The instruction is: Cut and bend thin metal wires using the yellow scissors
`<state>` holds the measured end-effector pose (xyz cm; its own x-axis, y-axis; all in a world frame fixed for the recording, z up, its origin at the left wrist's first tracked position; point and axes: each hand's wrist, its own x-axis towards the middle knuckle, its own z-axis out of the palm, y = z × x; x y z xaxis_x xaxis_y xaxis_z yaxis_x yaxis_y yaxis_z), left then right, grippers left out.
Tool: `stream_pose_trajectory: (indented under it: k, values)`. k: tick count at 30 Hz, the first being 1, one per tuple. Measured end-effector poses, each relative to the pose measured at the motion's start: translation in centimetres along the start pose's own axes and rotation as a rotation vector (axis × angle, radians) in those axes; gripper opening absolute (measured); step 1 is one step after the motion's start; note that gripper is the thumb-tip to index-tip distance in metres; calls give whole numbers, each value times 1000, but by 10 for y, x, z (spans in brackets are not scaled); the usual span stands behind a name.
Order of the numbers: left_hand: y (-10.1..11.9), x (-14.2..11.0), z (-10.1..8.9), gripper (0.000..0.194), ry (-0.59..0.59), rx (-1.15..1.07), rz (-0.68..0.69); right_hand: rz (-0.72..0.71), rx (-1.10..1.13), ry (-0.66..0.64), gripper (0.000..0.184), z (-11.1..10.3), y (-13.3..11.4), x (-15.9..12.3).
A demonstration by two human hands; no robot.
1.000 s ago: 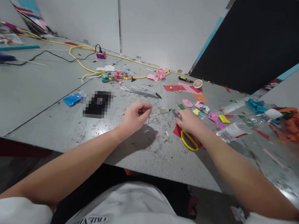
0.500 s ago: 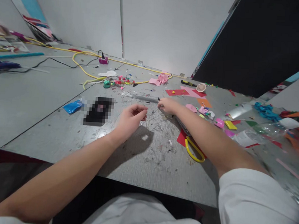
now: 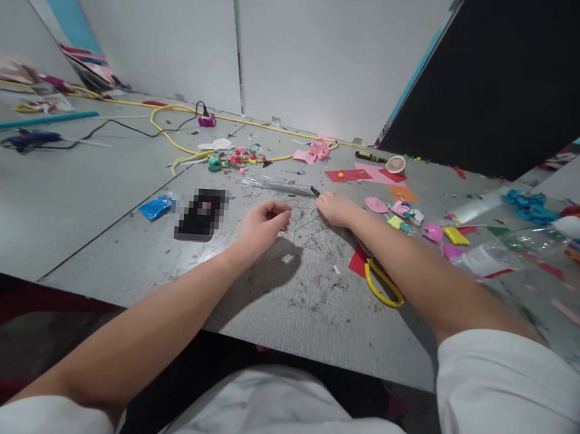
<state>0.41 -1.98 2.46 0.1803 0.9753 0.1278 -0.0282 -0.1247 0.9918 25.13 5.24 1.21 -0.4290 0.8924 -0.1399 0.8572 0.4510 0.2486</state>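
My left hand point(image 3: 266, 223) hovers over the middle of the table, its fingers curled and the thumb close to the forefinger. Whatever might be between those fingertips is too small to make out. Farther right, my right hand point(image 3: 337, 210) is down at the tabletop with bent fingers, beside the dark end of a bundle of thin silvery wires point(image 3: 279, 187). Its fingertips are mostly hidden, so what they pinch does not show. Under my right forearm lies a pair of scissors, of which a yellow handle point(image 3: 384, 288) shows, on red sheet material point(image 3: 358, 262).
A blue packet point(image 3: 155, 207) and a blurred-out black object point(image 3: 201, 215) lie left. Behind are a yellow cable point(image 3: 171, 145), a purple plug point(image 3: 207, 119) and a glue gun point(image 3: 32, 138). Coloured scraps, a cutter knife point(image 3: 370, 156) and a plastic bottle point(image 3: 534, 240) lie right.
My right hand has drawn slightly toward me from the wire bundle's dark end, which now shows more. My left hand keeps its curled pose. The whole view has shifted a little.
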Motion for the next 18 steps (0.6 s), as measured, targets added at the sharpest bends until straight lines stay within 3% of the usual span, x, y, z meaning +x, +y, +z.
stream_pose_trajectory:
  k: [12,18]
  values:
    - [-15,10,0,20,0,83,-2,250,214,-100,18,-20,-20,5]
    - [-19,10,-1,19,-24,146,67,346,206,-141,33,-18,-25,21]
